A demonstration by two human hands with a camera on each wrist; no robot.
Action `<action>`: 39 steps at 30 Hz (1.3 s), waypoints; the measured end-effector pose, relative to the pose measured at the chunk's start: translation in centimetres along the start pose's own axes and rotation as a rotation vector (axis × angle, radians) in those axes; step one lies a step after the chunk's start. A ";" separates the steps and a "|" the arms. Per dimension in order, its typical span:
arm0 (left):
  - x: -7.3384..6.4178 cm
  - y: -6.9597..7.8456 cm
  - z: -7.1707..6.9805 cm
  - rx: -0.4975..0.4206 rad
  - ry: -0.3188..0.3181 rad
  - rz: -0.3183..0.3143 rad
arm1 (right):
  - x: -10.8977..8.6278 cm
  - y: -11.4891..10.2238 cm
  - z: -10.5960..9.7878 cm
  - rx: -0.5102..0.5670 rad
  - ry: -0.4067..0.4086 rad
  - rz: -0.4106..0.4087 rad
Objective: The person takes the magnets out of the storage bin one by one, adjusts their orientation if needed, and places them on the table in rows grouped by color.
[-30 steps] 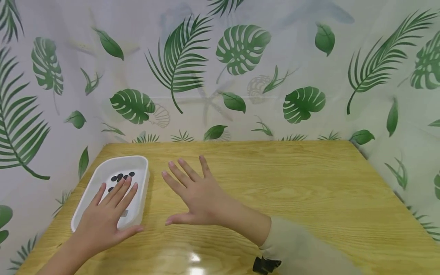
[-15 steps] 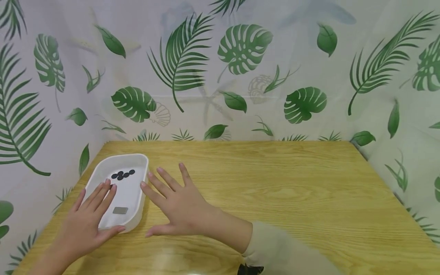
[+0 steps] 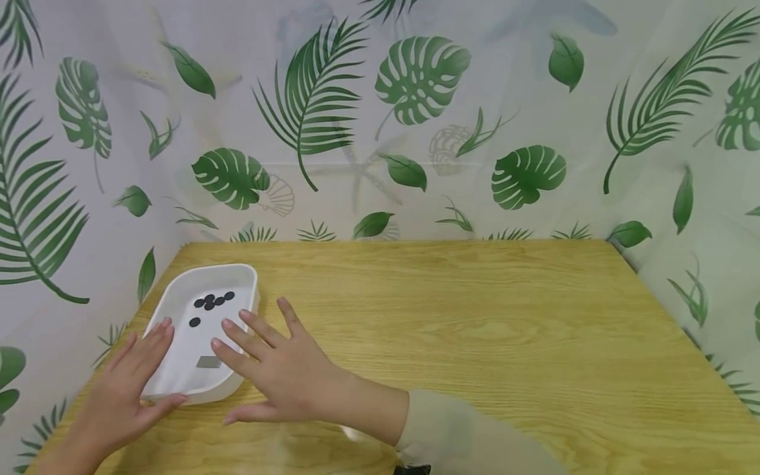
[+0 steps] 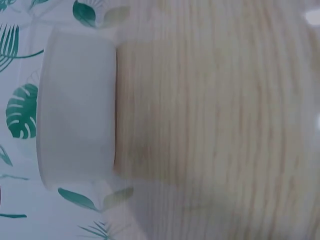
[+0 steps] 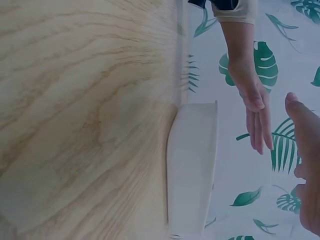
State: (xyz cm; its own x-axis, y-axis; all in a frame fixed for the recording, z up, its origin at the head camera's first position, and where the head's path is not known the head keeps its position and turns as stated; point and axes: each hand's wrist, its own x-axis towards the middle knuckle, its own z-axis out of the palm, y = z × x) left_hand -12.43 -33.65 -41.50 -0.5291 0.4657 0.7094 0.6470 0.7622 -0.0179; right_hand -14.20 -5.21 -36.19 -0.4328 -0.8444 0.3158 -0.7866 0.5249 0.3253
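A white plastic tray stands at the left of the table. Inside it lie several small black discs, most of them bunched near its far end. Closer to me, one separate disc and a grey rectangular piece rest on its floor. My left hand is held over the tray's near left edge, fingers extended. Over the near right side hovers my right hand, fingers spread. The right wrist view shows the left hand apart from the tray wall. Neither hand holds anything.
The wooden table stretches to the right of the tray. Behind it and along both sides hangs a white cloth printed with green leaves. In the left wrist view only the tray's outer wall, table and cloth appear.
Both hands have moved left and slightly toward me. My left hand has uncovered the discs and the grey piece; my right hand has come from beside the tray to over its right side.
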 end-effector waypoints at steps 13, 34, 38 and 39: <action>-2.1 -1.4 -0.1 -0.110 -0.046 0.057 | 1.0 -2.0 1.4 0.031 -0.041 -0.050; -4.7 -2.6 -0.8 -0.096 -0.012 0.119 | 1.6 -2.5 4.8 0.295 -0.091 -0.108; -5.0 -2.3 -0.7 -0.093 -0.026 0.101 | 1.5 -2.6 5.2 0.268 -0.034 -0.124; -5.1 -2.2 -0.7 -0.091 -0.025 0.095 | 1.5 -2.6 5.3 0.262 -0.026 -0.125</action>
State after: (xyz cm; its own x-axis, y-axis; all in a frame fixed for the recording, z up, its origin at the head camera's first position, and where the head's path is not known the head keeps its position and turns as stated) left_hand -10.81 -38.04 -44.55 -0.4761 0.5457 0.6896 0.7412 0.6711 -0.0193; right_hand -15.12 -8.44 -41.25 -0.3337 -0.9050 0.2640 -0.9199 0.3737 0.1184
